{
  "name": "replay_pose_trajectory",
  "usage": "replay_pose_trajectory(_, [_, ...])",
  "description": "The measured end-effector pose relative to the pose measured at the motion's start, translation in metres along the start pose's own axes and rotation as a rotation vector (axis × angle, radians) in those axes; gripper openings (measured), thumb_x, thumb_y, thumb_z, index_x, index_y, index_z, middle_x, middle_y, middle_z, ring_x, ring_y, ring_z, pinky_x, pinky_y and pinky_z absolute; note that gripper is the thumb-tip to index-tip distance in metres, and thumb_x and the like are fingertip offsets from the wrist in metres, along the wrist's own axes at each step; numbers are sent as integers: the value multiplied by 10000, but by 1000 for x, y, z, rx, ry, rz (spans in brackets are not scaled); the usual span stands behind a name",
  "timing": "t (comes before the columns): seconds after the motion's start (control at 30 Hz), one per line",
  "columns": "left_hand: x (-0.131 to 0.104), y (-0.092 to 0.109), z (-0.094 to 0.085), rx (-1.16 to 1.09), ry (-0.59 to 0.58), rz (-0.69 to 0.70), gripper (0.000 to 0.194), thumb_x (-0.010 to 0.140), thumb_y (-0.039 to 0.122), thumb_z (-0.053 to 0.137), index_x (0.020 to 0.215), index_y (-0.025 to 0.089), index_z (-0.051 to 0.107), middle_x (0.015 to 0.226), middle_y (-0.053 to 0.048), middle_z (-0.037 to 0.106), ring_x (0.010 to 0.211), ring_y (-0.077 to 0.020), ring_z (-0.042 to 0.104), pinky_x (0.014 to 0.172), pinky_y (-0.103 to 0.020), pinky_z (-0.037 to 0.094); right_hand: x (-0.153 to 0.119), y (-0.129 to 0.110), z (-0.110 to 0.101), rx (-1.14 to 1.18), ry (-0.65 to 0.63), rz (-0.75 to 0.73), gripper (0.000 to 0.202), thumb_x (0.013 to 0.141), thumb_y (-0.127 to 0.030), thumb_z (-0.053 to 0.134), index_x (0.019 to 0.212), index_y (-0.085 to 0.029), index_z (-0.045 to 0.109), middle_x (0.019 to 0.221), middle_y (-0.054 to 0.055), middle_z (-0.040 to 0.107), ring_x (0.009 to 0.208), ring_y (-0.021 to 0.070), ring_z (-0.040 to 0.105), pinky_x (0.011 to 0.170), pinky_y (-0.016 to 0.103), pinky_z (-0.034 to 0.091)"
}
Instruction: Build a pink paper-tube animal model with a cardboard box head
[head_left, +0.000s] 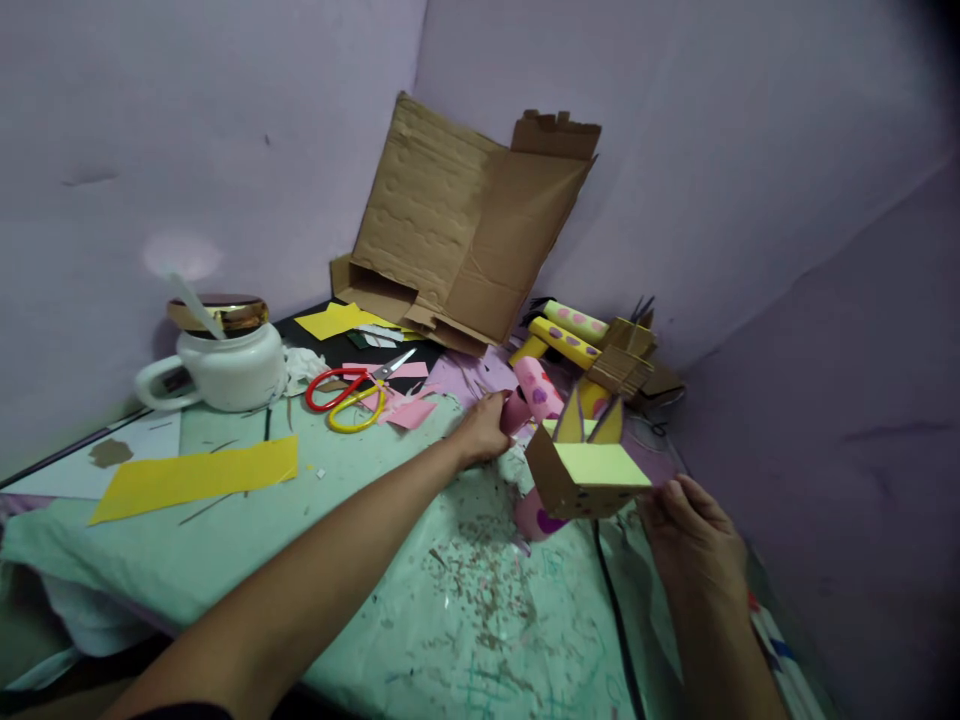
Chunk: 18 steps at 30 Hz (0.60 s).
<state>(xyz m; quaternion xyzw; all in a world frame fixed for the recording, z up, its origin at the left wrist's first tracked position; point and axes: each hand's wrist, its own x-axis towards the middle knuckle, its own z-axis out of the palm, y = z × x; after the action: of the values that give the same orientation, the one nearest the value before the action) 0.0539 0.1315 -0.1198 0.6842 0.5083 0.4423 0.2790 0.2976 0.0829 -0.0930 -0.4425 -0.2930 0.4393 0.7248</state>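
A paper-craft animal figure stands on the table between my hands. Its head is a small open cardboard box (551,473) with a pale yellow-green face and two pointed ears (606,422). Pink paper tubes (538,388) with heart-shaped spots form the parts behind and below it. My left hand (484,430) is closed around a pink tube at the far left of the figure. My right hand (696,525) pinches the box's right corner between thumb and fingers. Those fingertips partly hide that corner.
Red-and-yellow scissors (356,398) lie open among pink paper scraps (411,412). A yellow strip (199,480) and a white mug (232,368) are at left. Behind stand a large cardboard sheet (469,220) and another yellow spotted figure (564,342). A black cable (616,610) runs down the front.
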Motion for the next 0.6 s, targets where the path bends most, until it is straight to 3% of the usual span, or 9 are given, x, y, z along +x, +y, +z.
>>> replay_pose_trajectory(0.2, [1, -1, 0, -20, 13, 3, 487, 586, 111, 670, 1060, 151, 568, 1047, -90, 628, 973, -252, 566, 872, -364, 444, -7, -10, 3, 26, 28, -53, 384, 402, -191, 867, 721, -166, 655, 545, -63, 669, 474, 66, 629, 522, 158, 573])
replay_pose_trajectory(0.47, [1, 1, -1, -104, 25, -8, 462, 579, 146, 676, 1034, 158, 595, 1034, -82, 662, 944, -244, 595, 852, -346, 463, -17, -22, 14, 45, 54, -124, 383, 387, -238, 864, 702, -171, 657, 510, -80, 647, 422, 42, 588, 458, 133, 541])
replay_pose_trajectory(0.6, [1, 6, -3, -152, -2, -7, 436, 623, 205, 677, 1046, 149, 585, 1028, -73, 671, 916, -231, 609, 811, -338, 487, -19, -23, 17, 26, 66, -144, 310, 395, -192, 840, 637, -145, 651, 443, -76, 606, 310, 33, 484, 315, 128, 427])
